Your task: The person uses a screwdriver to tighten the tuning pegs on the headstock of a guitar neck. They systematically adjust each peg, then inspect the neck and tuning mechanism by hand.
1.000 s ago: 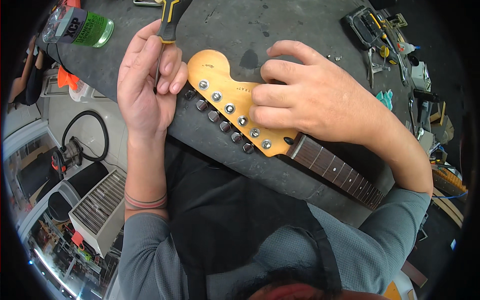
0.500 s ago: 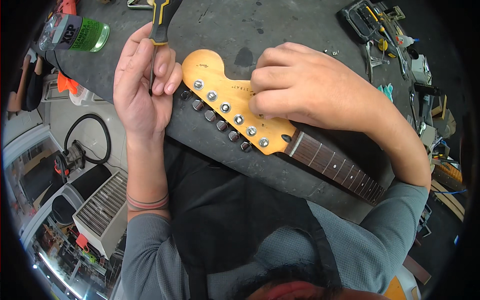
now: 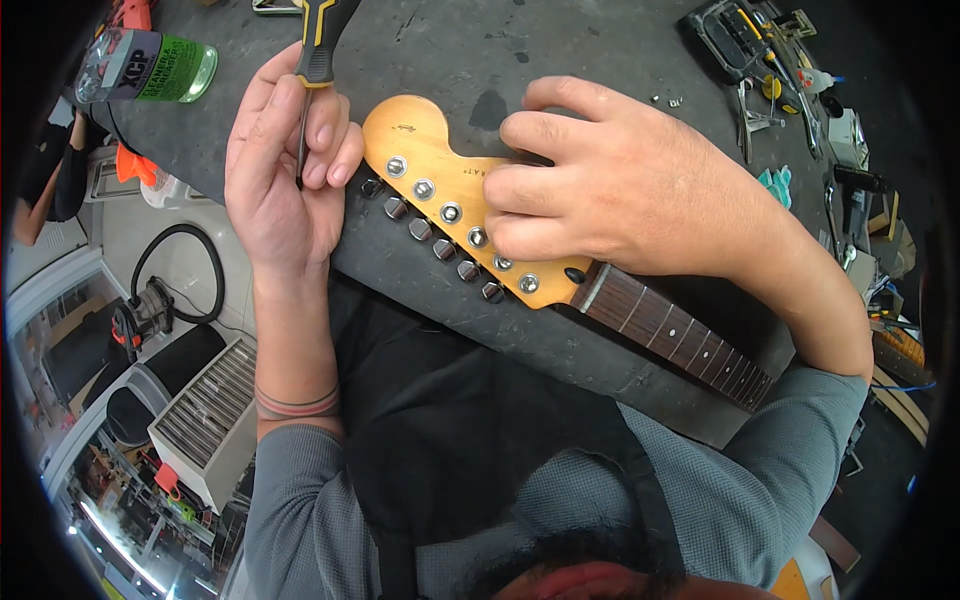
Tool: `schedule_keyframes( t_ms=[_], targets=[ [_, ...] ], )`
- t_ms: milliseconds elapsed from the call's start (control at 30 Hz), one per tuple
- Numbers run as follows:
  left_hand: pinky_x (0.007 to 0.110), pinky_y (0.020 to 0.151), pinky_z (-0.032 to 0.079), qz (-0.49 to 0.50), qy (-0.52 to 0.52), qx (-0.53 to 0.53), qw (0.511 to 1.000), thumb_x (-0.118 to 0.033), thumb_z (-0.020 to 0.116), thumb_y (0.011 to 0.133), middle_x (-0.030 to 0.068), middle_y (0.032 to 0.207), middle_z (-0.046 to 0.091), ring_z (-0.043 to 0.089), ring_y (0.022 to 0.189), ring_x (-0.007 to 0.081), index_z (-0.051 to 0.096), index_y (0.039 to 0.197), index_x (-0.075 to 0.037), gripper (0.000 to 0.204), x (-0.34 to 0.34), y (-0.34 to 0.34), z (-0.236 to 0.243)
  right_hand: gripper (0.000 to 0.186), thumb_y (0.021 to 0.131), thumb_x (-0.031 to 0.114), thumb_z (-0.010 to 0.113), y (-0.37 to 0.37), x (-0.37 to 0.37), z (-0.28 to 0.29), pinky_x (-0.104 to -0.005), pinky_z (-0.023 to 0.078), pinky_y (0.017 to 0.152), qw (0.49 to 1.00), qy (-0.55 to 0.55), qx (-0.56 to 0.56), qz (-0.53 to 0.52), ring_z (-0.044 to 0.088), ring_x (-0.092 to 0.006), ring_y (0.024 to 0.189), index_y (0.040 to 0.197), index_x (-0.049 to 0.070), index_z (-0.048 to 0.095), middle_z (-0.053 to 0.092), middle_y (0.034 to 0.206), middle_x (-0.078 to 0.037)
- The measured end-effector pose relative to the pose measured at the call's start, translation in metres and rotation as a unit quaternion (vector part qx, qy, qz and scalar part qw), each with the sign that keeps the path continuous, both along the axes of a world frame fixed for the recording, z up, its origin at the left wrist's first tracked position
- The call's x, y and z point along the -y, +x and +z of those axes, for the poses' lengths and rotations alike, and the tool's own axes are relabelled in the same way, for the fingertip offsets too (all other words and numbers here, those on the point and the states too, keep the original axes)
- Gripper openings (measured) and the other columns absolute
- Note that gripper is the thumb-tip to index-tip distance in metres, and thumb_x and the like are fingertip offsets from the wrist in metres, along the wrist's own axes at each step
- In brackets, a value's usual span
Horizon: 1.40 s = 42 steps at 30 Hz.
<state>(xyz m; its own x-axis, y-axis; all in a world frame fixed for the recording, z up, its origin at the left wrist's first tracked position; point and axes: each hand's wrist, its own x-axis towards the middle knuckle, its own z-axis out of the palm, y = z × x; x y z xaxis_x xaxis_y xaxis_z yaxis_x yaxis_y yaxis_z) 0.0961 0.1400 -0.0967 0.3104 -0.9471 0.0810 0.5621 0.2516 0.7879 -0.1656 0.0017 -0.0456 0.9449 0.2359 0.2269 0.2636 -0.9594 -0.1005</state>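
A guitar neck's amber headstock (image 3: 440,140) lies on the dark bench, with several round metal bushings along it and tuner knobs (image 3: 420,230) along its lower edge. Upright in my left hand (image 3: 285,170) is a screwdriver (image 3: 318,45) with a black and yellow handle; its thin shaft points down against my fingers. My right hand (image 3: 610,185) arches over the headstock's middle, its fingers curled onto the wood. The fingertips and thumb are mostly hidden, so whatever they pinch cannot be made out. The dark fretboard (image 3: 670,335) runs off to the lower right.
At the upper left stands a clear bottle (image 3: 150,68) with a green label. Tools, including a black tool holder (image 3: 715,45) and pliers (image 3: 748,115), crowd the right side. Small metal bits (image 3: 674,102) lie beyond my right hand. A co-worker's arm (image 3: 40,195) shows at far left.
My right hand has shifted slightly toward the tuner side of the headstock, its fingers now covering part of the bushings. My left hand with the screwdriver has barely moved.
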Motion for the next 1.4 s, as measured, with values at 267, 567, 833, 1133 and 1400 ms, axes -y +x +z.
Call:
schedule_keyframes(
  t_ms=[267,567,833,1133,1400],
  targets=[
    [0.025,0.061,0.042,-0.004,-0.006,-0.006,1.000,-0.019,0.047,0.122,0.0034,0.085,0.052,0.040,0.067,0.0072,0.052,0.160,0.009,0.048,0.000,0.001,-0.002,0.028,0.087,0.016,0.082,-0.008,0.000,0.006,-0.0495,0.051,0.116,0.991,0.103,-0.040,-0.075,0.067,-0.0300,0.114,0.111,0.012,0.067,0.065,0.110,-0.004],
    [0.025,0.061,0.041,-0.004,-0.008,-0.008,1.000,-0.019,0.046,0.122,0.0041,0.085,0.052,0.041,0.067,0.0074,0.052,0.160,0.009,0.048,-0.001,0.001,-0.002,0.023,0.089,0.009,0.082,-0.014,0.008,0.007,-0.0466,0.052,0.108,0.979,0.176,-0.044,-0.089,0.067,-0.0301,0.112,0.109,0.010,0.070,0.067,0.110,-0.005],
    [0.026,0.061,0.042,-0.011,-0.014,-0.017,1.000,-0.019,0.049,0.122,0.0050,0.086,0.054,0.040,0.065,0.0072,0.057,0.155,0.005,0.042,0.001,0.002,-0.003,0.016,0.091,0.015,0.078,-0.007,0.003,0.000,-0.0451,0.056,0.103,0.989,0.142,-0.013,-0.048,0.068,-0.0310,0.114,0.104,0.011,0.068,0.066,0.109,-0.005],
    [0.026,0.060,0.043,-0.006,-0.015,-0.021,1.000,-0.018,0.050,0.121,0.0052,0.086,0.056,0.040,0.064,0.0067,0.058,0.154,0.007,0.042,0.001,0.002,-0.003,0.017,0.090,0.019,0.073,-0.006,0.004,-0.001,-0.0444,0.057,0.103,0.992,0.123,-0.030,-0.023,0.067,-0.0296,0.116,0.106,0.015,0.069,0.064,0.107,-0.003],
    [0.024,0.061,0.040,-0.004,-0.004,0.001,1.000,-0.019,0.045,0.122,0.0041,0.085,0.051,0.040,0.068,0.0075,0.051,0.161,0.010,0.049,-0.001,0.001,-0.002,0.015,0.091,0.020,0.072,-0.004,0.003,0.002,-0.0419,0.058,0.105,0.993,0.114,-0.034,-0.014,0.064,-0.0254,0.112,0.105,0.016,0.069,0.061,0.105,0.000]
  ],
)
